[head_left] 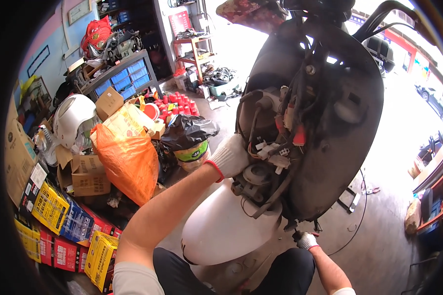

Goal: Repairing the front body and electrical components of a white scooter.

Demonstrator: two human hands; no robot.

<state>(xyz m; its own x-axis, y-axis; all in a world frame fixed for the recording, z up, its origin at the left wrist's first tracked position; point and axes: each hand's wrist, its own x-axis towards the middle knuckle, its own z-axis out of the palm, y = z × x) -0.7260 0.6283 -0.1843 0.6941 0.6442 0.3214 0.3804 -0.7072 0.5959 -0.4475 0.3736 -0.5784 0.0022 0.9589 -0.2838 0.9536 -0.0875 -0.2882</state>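
A scooter's dark front body (pixel 342 128) stands tilted over me, with wires, white connectors (pixel 280 160) and a black housing at its lower middle. My left hand (pixel 231 156), in a white red-cuffed glove, is against its left side near the wiring; the fingertips are hidden. A white rounded body panel (pixel 221 231) hangs below that. My right hand (pixel 307 241), also gloved, is closed on a dark tool (pixel 297 236) at the bottom edge of the dark body; the tool's type is too small to tell.
Cartons (pixel 54 206), an orange sack (pixel 125 167), a white helmet (pixel 71 118) and a black bag (pixel 189 130) crowd the left. A small shelf (pixel 197 59) stands behind. A cable (pixel 357 226) and metal pieces lie on the right floor (pixel 379 250), beside a red rack (pixel 435 211).
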